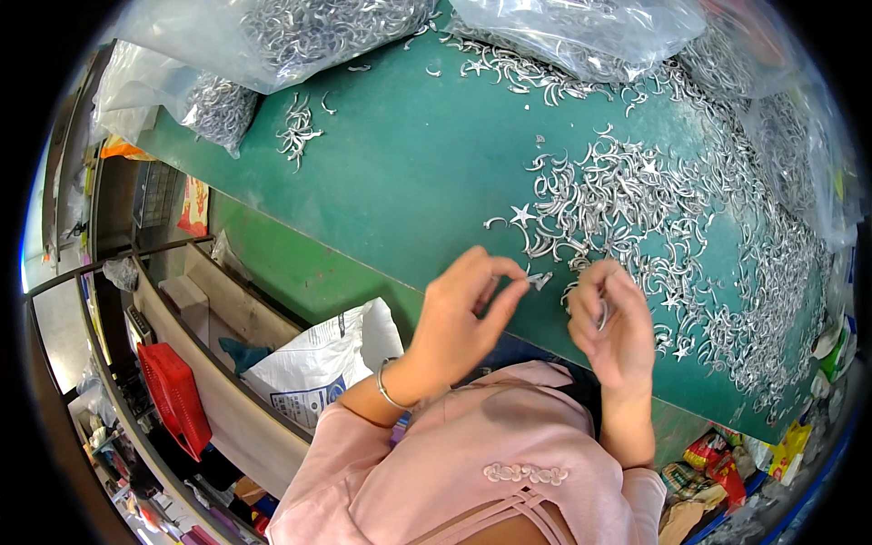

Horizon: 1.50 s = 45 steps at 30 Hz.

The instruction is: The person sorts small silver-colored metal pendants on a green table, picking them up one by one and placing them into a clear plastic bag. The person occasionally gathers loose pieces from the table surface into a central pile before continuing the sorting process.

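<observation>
Over the near edge of the green table, my left hand is closed, thumb and forefinger pinched together. At their tips is a small silver metal piece, its exact shape unclear. My right hand is curled closed beside the heap, with a curved silver metal piece showing between its fingers. Whether more pieces are inside that palm is hidden. Just beyond both hands lies a loose heap of silver crescent-shaped pieces. Among them is a silver star-shaped piece.
Clear plastic bags of silver pieces stand along the far edge, with another bag at the right. A small cluster of crescents lies far left. Left of me are a white sack and a red basket. Colourful packets sit lower right.
</observation>
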Each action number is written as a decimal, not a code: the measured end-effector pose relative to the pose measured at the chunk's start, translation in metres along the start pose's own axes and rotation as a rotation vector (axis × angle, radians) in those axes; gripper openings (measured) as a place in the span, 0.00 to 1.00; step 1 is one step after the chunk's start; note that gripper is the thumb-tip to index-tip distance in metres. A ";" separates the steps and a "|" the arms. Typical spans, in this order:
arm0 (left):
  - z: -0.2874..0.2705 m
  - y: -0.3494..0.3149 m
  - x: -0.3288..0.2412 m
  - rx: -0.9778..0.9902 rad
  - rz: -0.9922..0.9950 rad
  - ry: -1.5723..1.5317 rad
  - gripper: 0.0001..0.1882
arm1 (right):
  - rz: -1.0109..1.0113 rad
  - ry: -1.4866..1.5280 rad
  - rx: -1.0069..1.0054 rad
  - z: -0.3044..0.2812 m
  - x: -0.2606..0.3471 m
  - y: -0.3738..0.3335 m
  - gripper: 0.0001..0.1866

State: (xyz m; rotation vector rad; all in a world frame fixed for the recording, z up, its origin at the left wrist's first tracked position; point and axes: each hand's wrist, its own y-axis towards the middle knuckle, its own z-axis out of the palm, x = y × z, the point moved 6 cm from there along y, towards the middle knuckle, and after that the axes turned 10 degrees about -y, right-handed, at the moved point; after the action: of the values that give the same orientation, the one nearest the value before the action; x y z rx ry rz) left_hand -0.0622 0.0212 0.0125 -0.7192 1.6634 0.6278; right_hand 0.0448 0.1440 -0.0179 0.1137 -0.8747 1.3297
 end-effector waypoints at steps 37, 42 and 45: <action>0.004 0.018 0.011 -0.012 0.061 0.365 0.07 | -0.290 -1.225 -0.257 0.006 0.022 0.017 0.04; 0.008 0.026 0.016 0.008 0.123 0.439 0.07 | -0.366 -1.609 -0.258 0.023 0.022 0.015 0.09; 0.004 0.026 0.015 0.034 0.115 0.489 0.07 | -0.289 -1.670 -0.301 0.018 0.022 0.012 0.09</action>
State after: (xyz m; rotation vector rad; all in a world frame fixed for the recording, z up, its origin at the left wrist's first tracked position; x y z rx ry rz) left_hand -0.0812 0.0398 -0.0020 -0.7993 2.1728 0.5271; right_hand 0.0250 0.1552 0.0036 1.1699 -2.2936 0.5731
